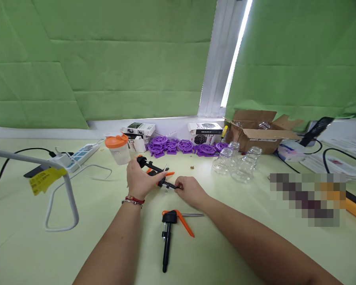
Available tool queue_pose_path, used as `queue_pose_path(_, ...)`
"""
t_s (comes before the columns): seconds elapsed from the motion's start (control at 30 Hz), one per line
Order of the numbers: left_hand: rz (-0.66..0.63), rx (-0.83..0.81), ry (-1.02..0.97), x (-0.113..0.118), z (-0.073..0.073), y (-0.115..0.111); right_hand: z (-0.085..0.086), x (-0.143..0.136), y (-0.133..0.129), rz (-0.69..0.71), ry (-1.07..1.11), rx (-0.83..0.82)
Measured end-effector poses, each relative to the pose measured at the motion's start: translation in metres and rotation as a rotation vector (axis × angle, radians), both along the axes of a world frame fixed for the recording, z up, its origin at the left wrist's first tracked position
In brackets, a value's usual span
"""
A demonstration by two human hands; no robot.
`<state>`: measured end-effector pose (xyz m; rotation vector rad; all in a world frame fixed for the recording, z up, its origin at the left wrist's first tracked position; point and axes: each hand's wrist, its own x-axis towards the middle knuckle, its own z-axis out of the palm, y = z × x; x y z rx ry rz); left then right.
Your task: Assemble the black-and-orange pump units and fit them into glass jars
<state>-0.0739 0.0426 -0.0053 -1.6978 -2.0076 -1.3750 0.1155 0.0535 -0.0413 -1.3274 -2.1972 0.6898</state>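
My left hand (138,180) is closed round a black-and-orange assembly (150,164), with the thumb stretched along it. A black head, a dark shaft and orange lever-like pieces show past the fingers; the rest is covered. At the near end of the assembly, my right hand (191,190) pinches a thin black piece (171,185). Closer to me lies a similar device (169,217), with a black cap, an orange lever (186,226), a long black tube (166,251) and a thin metal rod (192,215). A tiny metal part (166,191) rests beside the hands.
Behind the hands are purple wheel-shaped parts (185,146), small boxes (142,128) and an orange-lidded cup (118,148). Clear plastic bottles (245,168) stand before a cardboard box (258,136). Small brass pieces (192,167) lie mid-table. A power strip (84,154) and grey tubular frame (72,198) are left.
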Motion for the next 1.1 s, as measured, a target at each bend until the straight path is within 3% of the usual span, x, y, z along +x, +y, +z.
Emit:
queue_pose_path(0.27,-0.039,-0.002,0.092,0.003,0.001,-0.004,-0.002,-0.020,0.008,0.176,-0.158,0.253)
queue_pose_path(0.47,-0.030,-0.002,0.112,0.002,0.000,-0.002,-0.005,-0.029,0.004,0.206,-0.303,0.301)
queue_pose_path(0.57,-0.033,0.000,0.124,0.002,-0.001,-0.002,-0.002,-0.019,-0.001,0.256,-0.331,0.309)
queue_pose_path(0.67,-0.045,-0.009,0.136,0.005,-0.002,-0.003,0.000,0.010,-0.003,0.279,-0.328,0.281)
queue_pose_path(0.87,-0.144,-0.060,0.210,0.020,-0.001,-0.006,-0.008,0.067,0.027,-0.054,-0.165,0.135)
queue_pose_path(0.97,-0.202,-0.063,0.235,0.028,-0.003,-0.008,-0.012,0.066,0.048,-0.234,-0.121,0.085)
queue_pose_path(1.1,-0.260,-0.069,0.246,0.035,-0.007,-0.009,-0.014,0.055,0.063,-0.310,-0.102,0.084)
